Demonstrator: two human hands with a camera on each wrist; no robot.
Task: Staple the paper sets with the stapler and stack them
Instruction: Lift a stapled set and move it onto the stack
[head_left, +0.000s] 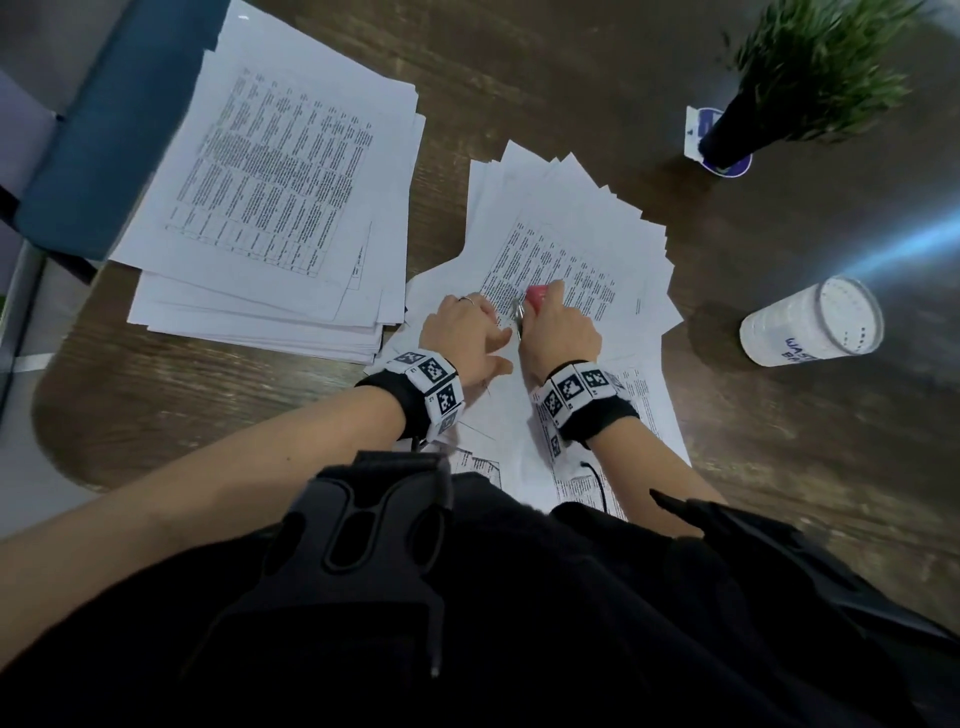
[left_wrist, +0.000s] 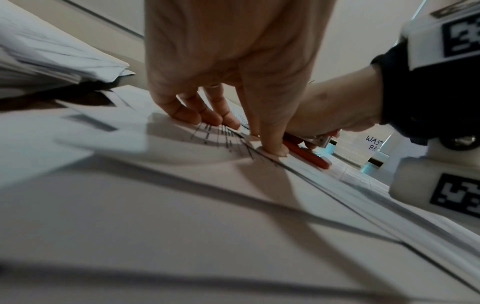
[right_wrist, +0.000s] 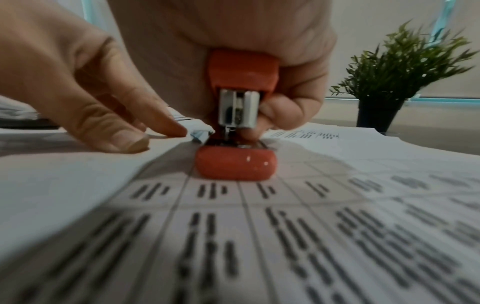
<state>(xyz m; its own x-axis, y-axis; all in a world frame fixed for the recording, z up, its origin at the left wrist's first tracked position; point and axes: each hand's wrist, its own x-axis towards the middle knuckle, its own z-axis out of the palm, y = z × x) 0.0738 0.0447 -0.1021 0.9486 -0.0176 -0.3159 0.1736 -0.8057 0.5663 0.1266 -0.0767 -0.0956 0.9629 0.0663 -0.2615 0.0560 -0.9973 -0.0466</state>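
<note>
hands: left (head_left: 464, 332) flat on paper set (right_wrist: 166, 148) | right (head_left: 561, 332) grips stapler (right_wrist: 235, 162), corner visible right-wrist only

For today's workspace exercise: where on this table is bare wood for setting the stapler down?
Bare table lies beyond the fanned sheets, left of the plant, and between the cup and those sheets. Crowded: left stack, hands' area.

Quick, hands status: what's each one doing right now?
Left hand: open, fingertips pressing the paper set flat.
Right hand: gripping the red stapler, its mouth over the set's corner.
</note>
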